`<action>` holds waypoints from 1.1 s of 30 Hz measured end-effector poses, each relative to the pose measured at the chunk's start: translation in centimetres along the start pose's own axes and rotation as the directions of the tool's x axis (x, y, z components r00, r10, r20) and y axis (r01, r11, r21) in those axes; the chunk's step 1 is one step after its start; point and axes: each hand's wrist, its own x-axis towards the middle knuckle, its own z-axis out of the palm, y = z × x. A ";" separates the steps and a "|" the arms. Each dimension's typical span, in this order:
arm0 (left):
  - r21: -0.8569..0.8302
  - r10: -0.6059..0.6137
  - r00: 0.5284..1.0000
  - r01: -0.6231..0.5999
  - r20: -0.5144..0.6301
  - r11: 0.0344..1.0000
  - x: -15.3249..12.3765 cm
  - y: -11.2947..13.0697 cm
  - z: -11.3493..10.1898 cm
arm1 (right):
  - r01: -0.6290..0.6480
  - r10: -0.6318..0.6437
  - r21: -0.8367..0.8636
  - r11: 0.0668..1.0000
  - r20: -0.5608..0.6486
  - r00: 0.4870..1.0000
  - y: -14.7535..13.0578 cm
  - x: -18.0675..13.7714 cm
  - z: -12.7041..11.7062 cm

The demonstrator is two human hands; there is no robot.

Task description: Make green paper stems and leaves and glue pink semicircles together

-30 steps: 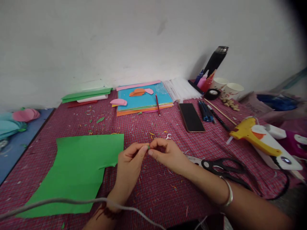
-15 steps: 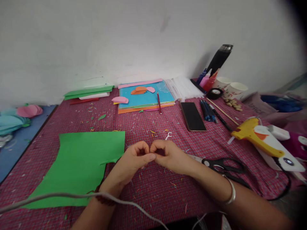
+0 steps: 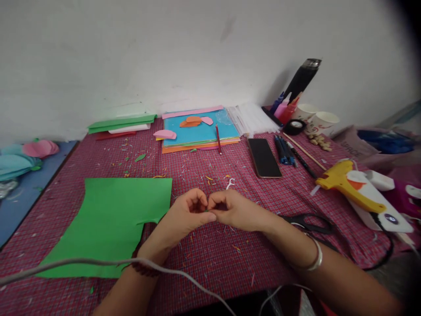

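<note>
My left hand (image 3: 186, 210) and my right hand (image 3: 232, 210) meet fingertip to fingertip over the middle of the table, both closed in a pinch. A sliver of a small green paper piece (image 3: 206, 211) shows between the fingertips; the rest of it is hidden. A large green paper sheet (image 3: 112, 219) with a piece cut from its right side lies beside and partly under my left forearm. Black-handled scissors (image 3: 311, 223) lie partly beneath my right forearm. Just beyond my right hand is a white Y-shaped bit (image 3: 231, 182).
Behind my hands are a stack of coloured paper (image 3: 204, 131), a red pencil (image 3: 218, 139) and a phone (image 3: 264, 158). A yellow glue gun (image 3: 353, 186), paper cups (image 3: 324, 122) and black tape (image 3: 294, 127) sit to the right. A pale cable (image 3: 98, 262) crosses in front.
Both hands stay pinched together, with the fingers slightly shifted. A green sliver now shows between the fingertips. My right forearm covers more of the scissors.
</note>
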 end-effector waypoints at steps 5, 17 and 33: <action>-0.069 -0.043 0.998 0.046 0.044 0.997 0.1 -0.6 -0.1 | 0.011 -0.011 -0.011 1.000 0.038 0.999 -0.2 -0.1 -0.1; 0.415 0.550 0.320 -0.402 -0.771 0.816 -2.3 4.4 -3.7 | -0.005 -0.003 -0.082 0.997 -0.102 0.995 -0.7 -0.1 -2.3; 0.212 0.151 0.977 -0.117 -0.150 0.970 -0.2 0.2 0.4 | 0.025 -0.025 -0.020 0.999 -0.032 0.999 -0.5 -0.2 -0.8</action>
